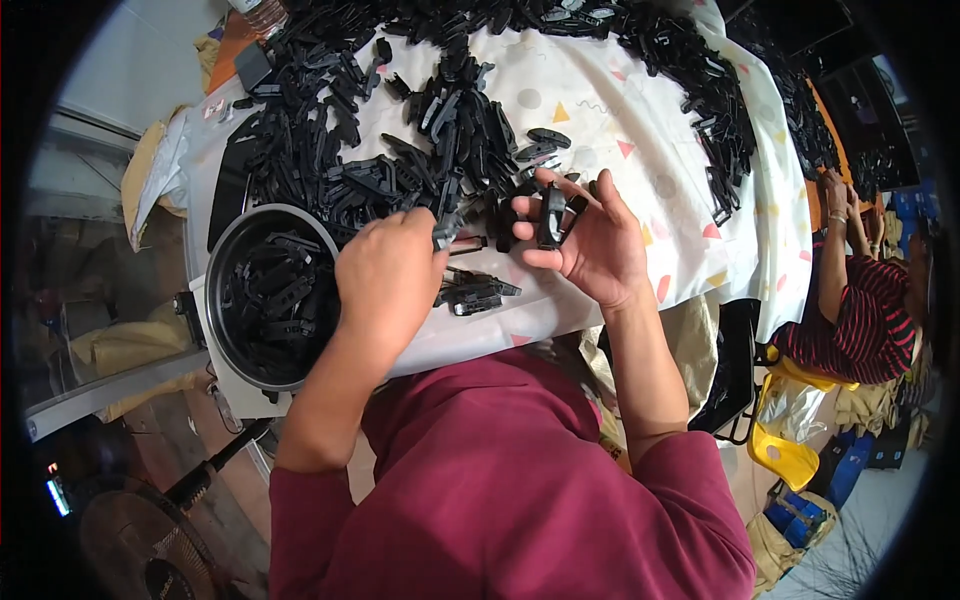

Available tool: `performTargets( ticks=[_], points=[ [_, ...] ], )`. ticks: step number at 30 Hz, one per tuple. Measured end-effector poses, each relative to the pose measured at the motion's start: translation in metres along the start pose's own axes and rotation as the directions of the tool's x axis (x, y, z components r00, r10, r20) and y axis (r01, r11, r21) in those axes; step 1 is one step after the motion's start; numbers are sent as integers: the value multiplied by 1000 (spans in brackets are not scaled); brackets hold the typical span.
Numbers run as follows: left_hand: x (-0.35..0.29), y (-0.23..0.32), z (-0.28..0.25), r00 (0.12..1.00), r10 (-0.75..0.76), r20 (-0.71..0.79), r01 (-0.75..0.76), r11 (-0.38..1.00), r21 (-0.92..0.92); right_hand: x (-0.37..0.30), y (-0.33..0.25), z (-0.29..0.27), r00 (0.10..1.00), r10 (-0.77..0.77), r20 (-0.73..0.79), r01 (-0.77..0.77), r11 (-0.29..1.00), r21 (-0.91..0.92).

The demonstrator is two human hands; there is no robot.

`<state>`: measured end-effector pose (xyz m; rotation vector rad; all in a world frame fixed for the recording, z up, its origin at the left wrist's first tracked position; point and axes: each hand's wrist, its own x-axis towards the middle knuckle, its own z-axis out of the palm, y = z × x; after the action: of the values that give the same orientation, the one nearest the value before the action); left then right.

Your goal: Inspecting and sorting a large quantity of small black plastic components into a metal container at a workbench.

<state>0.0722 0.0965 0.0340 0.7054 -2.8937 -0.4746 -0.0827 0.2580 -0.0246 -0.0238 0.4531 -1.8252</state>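
Beside my left forearm: round metal pan [211,300], black plastic parts [285,290] piled inside | left hand [392,262]: fingers closed, pinching a small grey piece [443,236] right of the pan | right hand [605,245]: palm up, fingers curled round a black clip [551,215], near more parts heaped on the white tablecloth [650,100].

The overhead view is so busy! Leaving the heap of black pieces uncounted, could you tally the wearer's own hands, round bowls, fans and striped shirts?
Wearer's hands: 2 (left hand, right hand)
Round bowl: 1
Fan: 1
Striped shirt: 1
Total: 5
The black pieces overlap too much to count.
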Motion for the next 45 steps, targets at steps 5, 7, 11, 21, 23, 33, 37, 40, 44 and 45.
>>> performTargets(
  ticks=[5, 7, 11, 21, 23, 33, 37, 40, 44, 45],
  points=[
    [11, 4, -5, 992, -104, 78, 128, 880, -458, -5, 5, 11, 999, -39, -3, 39, 995, 95],
    [13, 9, 0, 993, -94, 72, 116, 894, -432, -7, 7, 13, 997, -66, -44, 69, 994, 88],
    [11, 21, -2, 995, -97, -23, 89, 970, -227, -13, 7, 15, 987, -122, -107, 131, 988, 81],
    [15, 22, 18, 977, 34, -213, -155, 799, -581, -7, 13, 10, 942, -99, -321, 136, 986, 98],
    [5, 15, -3, 966, -250, 66, 172, 433, -885, -10, -11, -2, 913, -107, -395, 192, 964, 183],
    [-22, -24, 8, 947, -289, -137, 101, 677, -729, 9, -181, 6, 324, -779, -537, 326, 625, -709],
    [-15, -21, 12, 987, -113, -111, 57, 907, -417, 2, -29, 34, 877, -470, -96, -132, -43, -990],
    [-10, -24, 18, 997, -55, -55, 36, 952, -305, 19, 33, 33, 870, -25, 493, 303, -762, -573],
    [-16, -31, 29, 996, -28, -87, 21, 996, -83, 38, 54, 16, 896, 9, 444, 185, -917, -354],
    [-19, -33, 32, 990, -49, -130, 51, 999, 12, 38, 49, 19, 874, -54, 483, 174, -894, -413]
  ],
)
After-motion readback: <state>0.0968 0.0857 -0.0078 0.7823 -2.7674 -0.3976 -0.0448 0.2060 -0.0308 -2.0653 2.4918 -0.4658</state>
